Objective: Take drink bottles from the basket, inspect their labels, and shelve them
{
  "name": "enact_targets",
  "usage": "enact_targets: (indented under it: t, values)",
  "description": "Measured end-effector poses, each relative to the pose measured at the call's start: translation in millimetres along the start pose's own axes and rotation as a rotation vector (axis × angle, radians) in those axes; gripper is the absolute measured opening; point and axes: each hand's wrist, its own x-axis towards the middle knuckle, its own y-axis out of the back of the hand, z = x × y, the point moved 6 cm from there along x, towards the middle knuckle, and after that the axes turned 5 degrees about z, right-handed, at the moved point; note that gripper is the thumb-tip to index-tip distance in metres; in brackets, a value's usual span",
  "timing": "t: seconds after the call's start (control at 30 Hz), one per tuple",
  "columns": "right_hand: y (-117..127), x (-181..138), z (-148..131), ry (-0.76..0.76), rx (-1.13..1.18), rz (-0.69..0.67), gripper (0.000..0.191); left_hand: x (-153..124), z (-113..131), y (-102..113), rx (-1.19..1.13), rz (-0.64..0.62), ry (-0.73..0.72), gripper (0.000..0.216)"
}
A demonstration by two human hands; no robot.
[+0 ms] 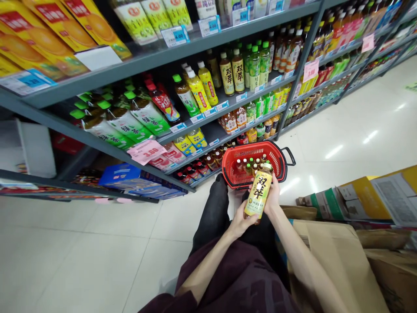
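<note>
A drink bottle (259,193) with a yellow label, dark characters and a pale cap is held tilted in front of my lap. My left hand (240,221) grips its lower end, fingers wrapped round the base. Around the upper right side, my right hand (273,195) is closed on the same bottle; some of its fingers are hidden behind it. Just beyond the bottle, a red shopping basket (233,153) stands on the floor, with several capped bottles (249,166) inside. The basket's black handle (289,156) sticks out to the right.
Shelves of bottled drinks (140,115) run along the front and left, with price tags (146,151) on their edges. Similar yellow-labelled bottles (238,71) stand on a middle shelf. Cardboard boxes (339,256) crowd my right side. Pale floor tiles (97,256) lie to the left.
</note>
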Motion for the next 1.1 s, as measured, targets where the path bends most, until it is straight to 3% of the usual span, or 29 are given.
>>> enact_targets:
  t: [0.17,0.5,1.1]
  values:
    - [0.7,-0.8,0.5,-0.013,-0.008,0.001,0.057,-2.4,-2.2,-2.1,0.021,-0.001,-0.038,0.092]
    - [-3.0,-5.9,3.5,-0.054,-0.052,-0.026,0.049,-15.5,-2.4,-9.1,0.054,0.154,-0.097,0.074]
    - [-2.6,-4.9,4.5,-0.086,-0.092,-0.009,0.044,-18.8,1.5,-14.3,0.061,0.2,-0.056,0.074]
